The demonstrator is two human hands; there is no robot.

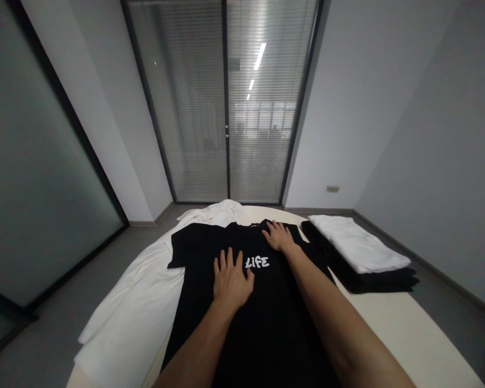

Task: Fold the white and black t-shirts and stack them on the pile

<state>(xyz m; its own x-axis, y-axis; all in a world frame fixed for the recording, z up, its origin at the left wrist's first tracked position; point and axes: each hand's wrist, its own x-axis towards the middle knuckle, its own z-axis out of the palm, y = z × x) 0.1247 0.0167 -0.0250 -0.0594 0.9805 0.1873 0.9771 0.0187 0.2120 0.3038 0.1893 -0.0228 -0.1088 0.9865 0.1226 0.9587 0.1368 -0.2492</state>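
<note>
A black T-shirt (258,312) with white lettering on its chest lies spread out in front of me, collar toward the far side. My left hand (232,280) rests on the chest just left of the lettering, palm down with fingers spread. Farther off, my right hand (278,236) lies flat near the collar and the right shoulder, its fingers apart. Neither hand grips the cloth. The shirt's left sleeve (180,250) is stretched out over white fabric. My right forearm covers part of the shirt's right side.
White garments (141,291) lie loosely along the left of the pale table (404,328) and hang over its edge. At the right is a stack of black clothes (382,281) topped by a folded white garment (359,242). Beyond stands a glass partition with blinds (198,118).
</note>
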